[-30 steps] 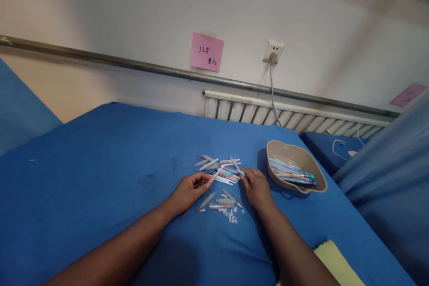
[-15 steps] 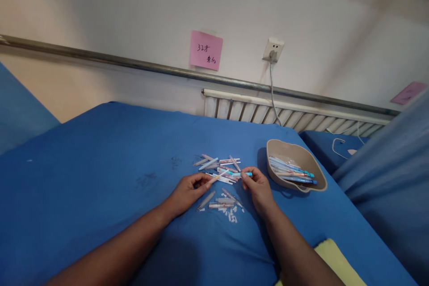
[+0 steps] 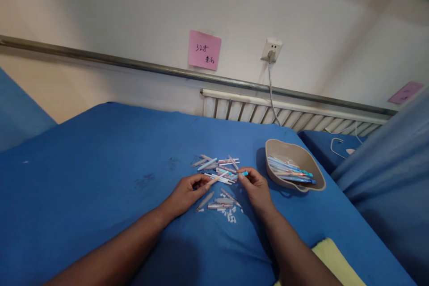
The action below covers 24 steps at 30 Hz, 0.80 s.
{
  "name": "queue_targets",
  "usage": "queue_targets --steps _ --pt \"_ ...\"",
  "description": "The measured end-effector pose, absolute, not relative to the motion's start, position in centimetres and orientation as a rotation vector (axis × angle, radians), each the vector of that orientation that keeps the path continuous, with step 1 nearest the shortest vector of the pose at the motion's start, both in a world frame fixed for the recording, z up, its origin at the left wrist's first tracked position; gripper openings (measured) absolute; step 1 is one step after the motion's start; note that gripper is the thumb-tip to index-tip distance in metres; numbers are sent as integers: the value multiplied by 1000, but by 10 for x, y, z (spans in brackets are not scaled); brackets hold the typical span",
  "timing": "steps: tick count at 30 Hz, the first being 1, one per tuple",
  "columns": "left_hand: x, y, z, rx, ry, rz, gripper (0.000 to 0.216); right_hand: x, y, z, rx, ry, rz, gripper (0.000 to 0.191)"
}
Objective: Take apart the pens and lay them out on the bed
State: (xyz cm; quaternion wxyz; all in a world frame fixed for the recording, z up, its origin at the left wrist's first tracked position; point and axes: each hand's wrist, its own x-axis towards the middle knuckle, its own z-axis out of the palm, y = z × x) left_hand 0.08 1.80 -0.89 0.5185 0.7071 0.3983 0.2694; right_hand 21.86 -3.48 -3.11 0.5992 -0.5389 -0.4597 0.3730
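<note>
My left hand (image 3: 187,191) rests on the blue cloth with its fingers pinched on a thin white pen refill (image 3: 216,178) that points up and to the right. My right hand (image 3: 256,187) pinches a pen barrel with a light blue end (image 3: 241,173), held level and close to the refill's tip. Between and beyond my hands lies a heap of several loose pen parts (image 3: 217,167). More barrels and small white caps (image 3: 225,208) lie just in front of my hands.
A beige dish (image 3: 301,183) holding several assembled pens stands to the right of my right hand. The blue-covered table (image 3: 100,174) ends near a wall with a radiator (image 3: 288,116), a socket and a pink note (image 3: 204,50). A yellow cloth (image 3: 330,257) lies at the lower right.
My right hand has lifted a blue-ended barrel out of the heap and turned it level, bringing it toward the refill in my left hand. The left hand has hardly moved.
</note>
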Motion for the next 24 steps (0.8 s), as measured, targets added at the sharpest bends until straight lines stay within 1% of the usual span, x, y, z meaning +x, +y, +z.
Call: queue_targets --steps 2,8,13,19,24 --pt "1 19 -11 1693 960 643 35 218 -35 -29 -1250 -1110 847 27" --pt "1 20 -12 1715 946 626 34 215 -35 -25 -1194 -1080 952 38" --pt "2 18 -7 1723 950 629 35 214 -35 -27 -1176 -952 1003 28" --pt "3 16 -7 1754 956 609 34 218 -36 -27 -1181 -810 1058 31" --pt "2 16 -7 1796 935 584 31 217 -38 -26 -1153 -849 1076 28"
